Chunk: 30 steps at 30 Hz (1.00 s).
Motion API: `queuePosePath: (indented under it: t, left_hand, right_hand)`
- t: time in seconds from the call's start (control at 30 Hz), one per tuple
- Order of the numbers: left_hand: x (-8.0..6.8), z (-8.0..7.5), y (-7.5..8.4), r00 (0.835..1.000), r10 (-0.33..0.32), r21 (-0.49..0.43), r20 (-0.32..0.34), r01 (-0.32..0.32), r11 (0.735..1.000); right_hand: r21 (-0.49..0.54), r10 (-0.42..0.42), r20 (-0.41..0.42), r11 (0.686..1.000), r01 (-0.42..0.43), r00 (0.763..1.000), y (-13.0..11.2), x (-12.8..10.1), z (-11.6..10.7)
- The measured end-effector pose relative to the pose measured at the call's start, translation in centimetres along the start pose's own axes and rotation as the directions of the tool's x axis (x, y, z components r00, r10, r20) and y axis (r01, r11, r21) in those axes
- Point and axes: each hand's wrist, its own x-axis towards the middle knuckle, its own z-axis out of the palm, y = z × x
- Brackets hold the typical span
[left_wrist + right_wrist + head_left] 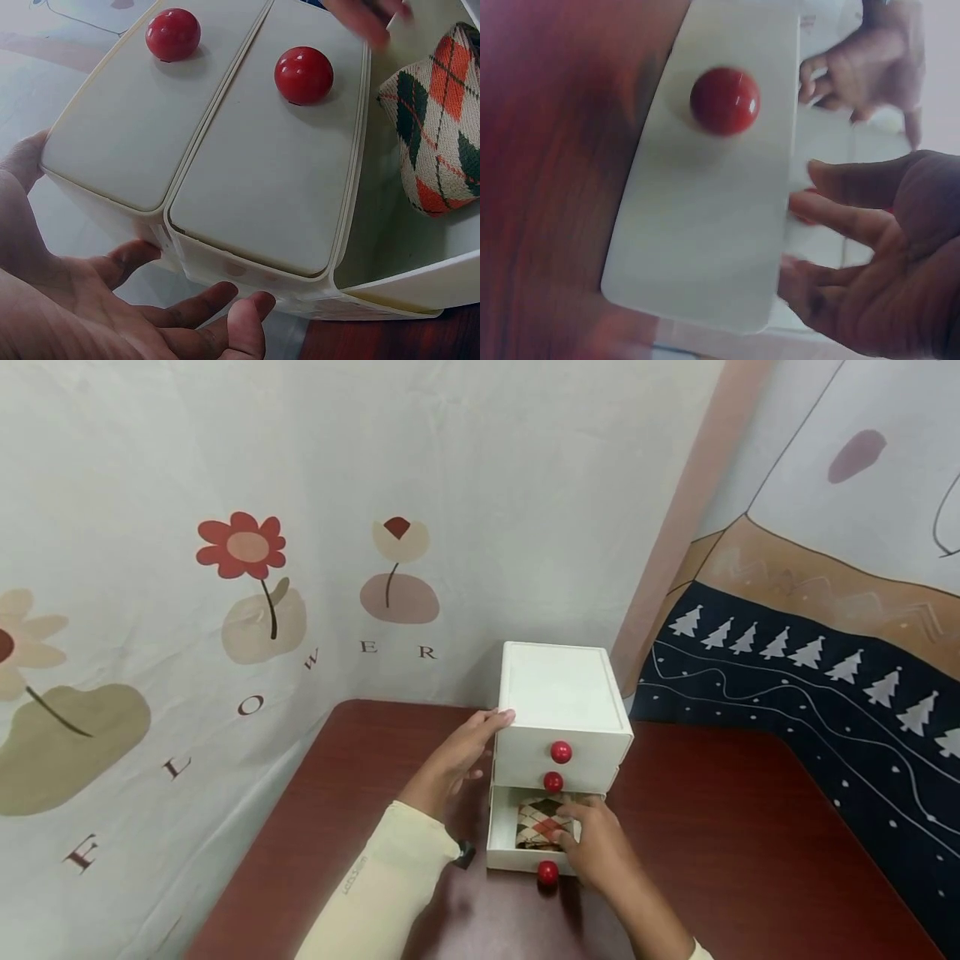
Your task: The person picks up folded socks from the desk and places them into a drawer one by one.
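A small white drawer unit [564,687] has red round knobs, and its bottom drawer [510,860] is pulled out. Inside lies a folded argyle-patterned knit piece [442,127] in beige, dark green and orange. My left hand [459,753] steadies the unit's left side, thumb at the top edge and fingers spread along the wall. Over the right part of the drawer is my right hand [596,842], its fingers loosely extended beside the knit piece. The left wrist view shows a gap between those fingertips and the knit. Part of the drawer's right side is hidden by that hand.
The unit stands on a dark red-brown table [720,827] near its back edge. Behind hangs a pale cloth [525,510] printed with flowers and letters. To the right is a dark cloth [780,693] with white trees. The two upper drawers [262,165] are closed.
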Motion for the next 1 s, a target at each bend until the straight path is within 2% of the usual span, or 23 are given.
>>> queuePosePath:
  t: [0.07,0.13,0.3,0.4,0.53,0.67,0.83,1.0]
  left_hand:
    - [-0.1,0.0,0.1,1.000,-0.004,-0.004,-0.007,0.004,1.000]
    - [-0.2,0.0,0.1,1.000,-0.006,-0.004,-0.009,0.006,1.000]
    - [-0.3,0.2,-0.1,1.000,-0.002,-0.005,-0.014,0.002,1.000]
    - [-0.3,0.3,-0.2,1.000,0.007,-0.008,-0.019,-0.007,1.000]
    - [-0.3,0.3,-0.2,1.000,0.015,-0.004,-0.021,-0.015,1.000]
    - [-0.3,0.4,-0.2,1.000,0.013,0.000,-0.024,-0.013,1.000]
    - [-0.4,0.4,-0.1,0.999,-0.008,-0.015,-0.031,0.007,1.000]
    - [-0.5,0.4,0.2,1.000,-0.005,-0.006,-0.031,0.005,1.000]
  right_hand:
    - [-0.025,0.006,-0.046,1.000,-0.008,0.999,-0.6,-0.8,0.1]
    - [-0.071,0.027,-0.043,0.997,-0.030,0.999,-1.1,-1.5,0.3]
    - [-0.262,0.130,0.063,0.959,-0.109,0.990,-2.0,-2.6,1.3]
    - [-0.331,0.169,0.088,0.935,-0.131,0.982,-2.0,-2.7,2.2]
    - [-0.356,0.146,0.076,0.928,-0.110,0.986,-1.7,-2.6,3.1]
    - [-0.368,0.096,0.018,0.926,-0.082,0.995,-1.4,-2.4,3.6]
    - [-0.345,0.059,-0.043,0.936,-0.070,0.997,-1.0,-1.9,3.7]
    - [-0.322,0.040,-0.061,0.945,-0.058,0.997,-0.8,-1.2,3.6]
